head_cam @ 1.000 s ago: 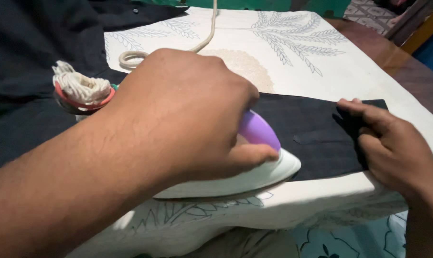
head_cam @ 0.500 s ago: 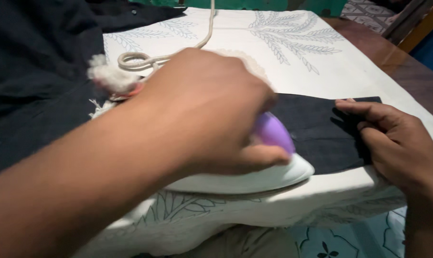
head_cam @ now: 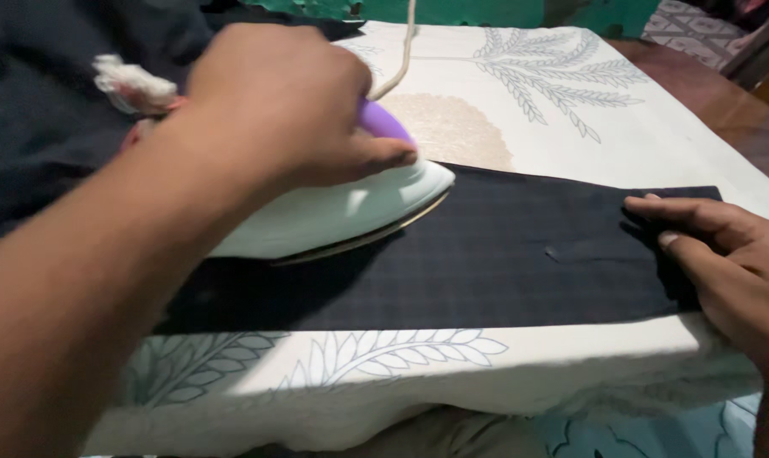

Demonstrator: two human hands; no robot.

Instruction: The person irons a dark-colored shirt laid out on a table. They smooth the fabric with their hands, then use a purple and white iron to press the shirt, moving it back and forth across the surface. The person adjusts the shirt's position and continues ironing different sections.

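The left hand [head_cam: 274, 102] is wrapped tight round the purple handle of the iron [head_cam: 342, 216], pressing its soleplate flat on the dark cloth [head_cam: 503, 263]; the right hand [head_cam: 724, 254] lies with fingers out flat on the cloth's far end, likely pinning it taut so it won't bunch under the iron; the iron sits on the strip's left part, nose pointing right toward that hand, its long axis along the strip; the cloth stretches across a leaf-print sheet [head_cam: 571, 110]; a cord [head_cam: 401, 51] trails away behind.
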